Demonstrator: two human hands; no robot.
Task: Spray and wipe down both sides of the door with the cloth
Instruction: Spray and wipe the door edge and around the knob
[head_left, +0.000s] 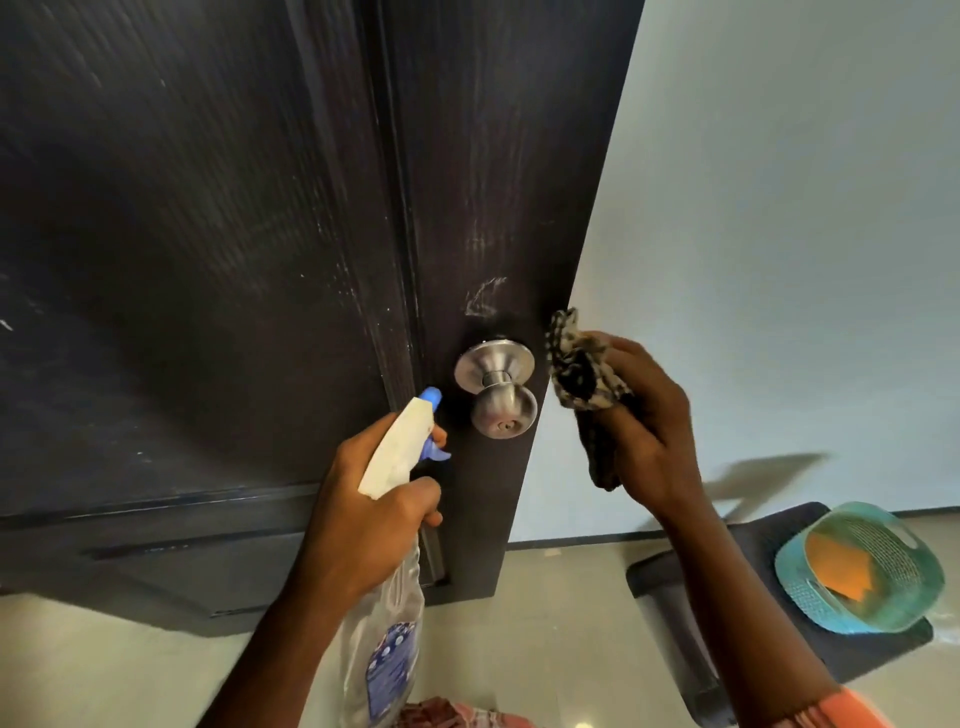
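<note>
**Both hands at the free edge of a dark brown wooden door (208, 260).**
The left hand (374, 509) grips a clear plastic spray bottle with a white head and blue nozzle (395, 449) at 8 o'clock of the round brushed-steel knob (501, 397). The right hand (652, 431) clutches a bunched checked cloth (579, 371) at the knob's 3 o'clock, against the door's edge. At 4 o'clock, a teal mesh basket (888, 540) holds an orange sheet (836, 564).

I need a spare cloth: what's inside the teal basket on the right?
The teal basket holds a flat orange thing, perhaps a cloth. Anything under it is covered, so I cannot tell what else is there.
</note>
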